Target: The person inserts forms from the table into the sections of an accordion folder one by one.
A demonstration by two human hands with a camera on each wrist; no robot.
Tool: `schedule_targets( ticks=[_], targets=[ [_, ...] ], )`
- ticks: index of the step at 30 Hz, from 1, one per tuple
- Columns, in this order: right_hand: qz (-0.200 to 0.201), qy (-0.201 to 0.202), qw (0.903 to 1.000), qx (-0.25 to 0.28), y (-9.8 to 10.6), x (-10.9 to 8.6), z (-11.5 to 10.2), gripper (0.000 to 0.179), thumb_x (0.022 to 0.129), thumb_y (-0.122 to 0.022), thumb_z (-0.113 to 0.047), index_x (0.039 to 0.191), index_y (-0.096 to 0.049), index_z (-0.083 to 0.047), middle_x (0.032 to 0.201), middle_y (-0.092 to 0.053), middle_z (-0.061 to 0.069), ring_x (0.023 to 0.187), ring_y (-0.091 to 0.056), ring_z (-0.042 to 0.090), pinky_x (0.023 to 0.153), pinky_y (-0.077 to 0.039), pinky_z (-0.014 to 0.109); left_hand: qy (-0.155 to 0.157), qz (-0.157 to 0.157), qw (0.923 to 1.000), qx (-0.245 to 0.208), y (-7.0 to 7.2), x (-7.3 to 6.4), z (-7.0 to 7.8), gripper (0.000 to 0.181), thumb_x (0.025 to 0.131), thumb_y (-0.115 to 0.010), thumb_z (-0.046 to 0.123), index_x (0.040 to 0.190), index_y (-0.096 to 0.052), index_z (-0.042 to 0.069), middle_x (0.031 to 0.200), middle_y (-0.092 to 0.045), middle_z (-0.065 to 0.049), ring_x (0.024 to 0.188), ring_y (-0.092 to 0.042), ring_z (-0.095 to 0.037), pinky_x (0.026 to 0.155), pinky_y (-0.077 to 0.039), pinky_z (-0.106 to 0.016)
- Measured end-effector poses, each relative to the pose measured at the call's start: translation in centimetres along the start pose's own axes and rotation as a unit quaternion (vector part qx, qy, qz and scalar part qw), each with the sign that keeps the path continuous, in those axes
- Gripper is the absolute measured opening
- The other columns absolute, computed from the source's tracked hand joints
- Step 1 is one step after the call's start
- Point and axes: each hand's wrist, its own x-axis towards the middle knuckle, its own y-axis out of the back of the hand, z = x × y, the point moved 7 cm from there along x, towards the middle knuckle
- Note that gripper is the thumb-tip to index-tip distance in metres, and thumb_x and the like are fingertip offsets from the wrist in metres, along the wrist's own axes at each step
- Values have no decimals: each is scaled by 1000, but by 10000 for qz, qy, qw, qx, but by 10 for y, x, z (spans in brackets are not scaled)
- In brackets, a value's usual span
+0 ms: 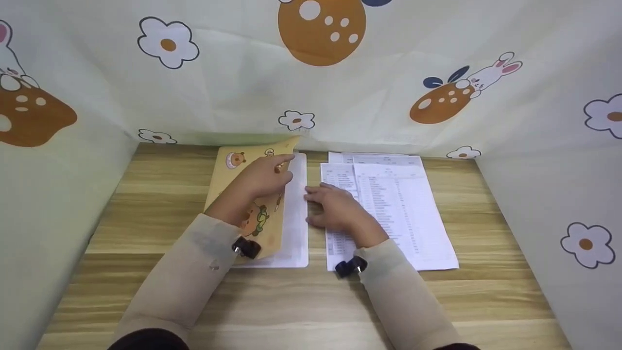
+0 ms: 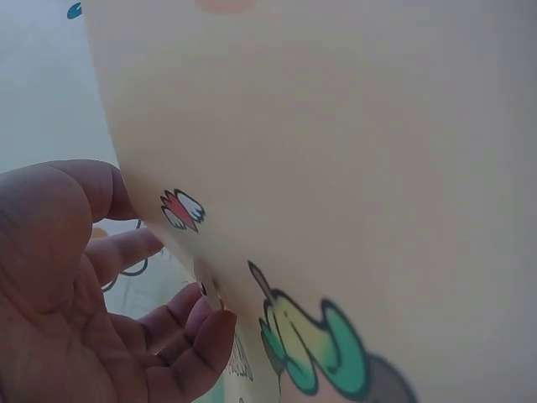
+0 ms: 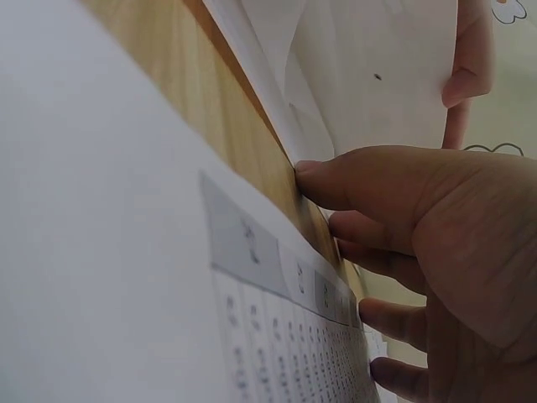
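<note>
A notebook with a tan cover (image 1: 223, 180), printed with cartoon animals, lies left of centre in the head view. Its cover is partly lifted along the right side, baring white pages (image 1: 296, 228) beneath. My left hand (image 1: 266, 179) pinches the cover's right edge; in the left wrist view, the raised cover (image 2: 352, 168) fills most of the picture. My right hand (image 1: 336, 208) reaches across the printed sheets (image 1: 406, 218), its fingers loosely extended toward the notebook's right edge. In the right wrist view, the thumb (image 3: 352, 178) meets that edge.
Several printed sheets overlap in a loose stack on the wooden table (image 1: 301, 301), right of the notebook. A pale curtain (image 1: 233, 87) with flowers and rabbits encloses the back and both sides. A small dark camera (image 1: 249, 248) is strapped at the left wrist.
</note>
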Motion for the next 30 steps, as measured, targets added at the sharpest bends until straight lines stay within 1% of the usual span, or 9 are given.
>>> schedule_targets(
  ticks=[1, 3, 6, 11, 16, 19, 25, 28, 30],
  targets=[
    [2, 7, 10000, -9, 0, 0, 0, 63, 94, -77, -44, 151, -63, -21, 167, -49, -9, 162, -35, 33, 133, -27, 52, -7, -19, 10000, -41, 1, 0, -1, 63, 100, -49, 38, 162, -47, 33, 125, -69, -15, 107, -63, -33, 99, -51, -50],
    [4, 13, 10000, -23, 1, 0, -1, 63, 94, -77, -44, 150, -63, -21, 167, -49, -8, 162, -35, 33, 133, -27, 52, -13, -26, 10000, -60, 4, -1, -2, 62, 100, -48, 40, 162, -47, 34, 134, -68, -11, 115, -62, -31, 101, -51, -50],
    [-14, -14, 10000, -47, 0, 0, 0, 63, 94, -76, -45, 151, -63, -21, 167, -49, -8, 162, -35, 32, 133, -27, 52, 69, -89, 9999, -105, 5, -2, -5, 62, 101, -46, 43, 163, -45, 37, 143, -66, -12, 120, -62, -33, 103, -51, -52],
    [-32, -62, 10000, -42, -1, 1, 1, 63, 94, -76, -46, 151, -63, -22, 168, -48, -9, 162, -35, 31, 133, -27, 52, 181, -121, 9997, -141, 7, -3, -6, 61, 102, -47, 48, 163, -43, 41, 161, -55, -10, 128, -58, -35, 108, -48, -54],
    [-99, -111, 9999, -37, -2, 1, 2, 63, 94, -76, -46, 151, -62, -22, 168, -47, -11, 163, -33, 29, 134, -26, 51, 253, -142, 9995, -160, 9, -5, -7, 61, 102, -48, 49, 163, -44, 41, 169, -46, -8, 137, -55, -36, 115, -46, -58],
    [-125, -139, 9998, -15, -4, 2, 3, 63, 95, -76, -46, 152, -62, -23, 169, -46, -11, 163, -33, 30, 134, -26, 52, 258, -154, 9994, -158, 10, -5, -8, 62, 102, -48, 49, 163, -43, 40, 169, -46, -9, 137, -55, -36, 116, -45, -59],
    [-98, -115, 9999, 23, -4, 2, 4, 63, 94, -76, -47, 151, -62, -23, 168, -47, -11, 163, -33, 30, 134, -25, 51, 176, -103, 9993, -298, 15, -9, -7, 60, 103, -48, 45, 163, -44, 40, 162, -54, -12, 136, -59, -38, 114, -47, -60],
    [-88, -109, 9999, 27, -3, 2, 4, 63, 94, -76, -47, 151, -62, -23, 168, -47, -11, 163, -33, 29, 134, -25, 50, 107, -49, 9990, -439, 18, -10, -7, 60, 103, -48, 44, 162, -44, 41, 157, -57, -10, 123, -62, -34, 106, -51, -54],
    [-105, -118, 9999, 31, -2, 1, 4, 63, 94, -77, -47, 151, -62, -23, 168, -46, -11, 164, -32, 29, 134, -25, 50, 66, -40, 9984, -553, 19, -11, -8, 61, 102, -48, 44, 162, -44, 42, 147, -64, -11, 108, -64, -29, 95, -53, -47]
  ],
)
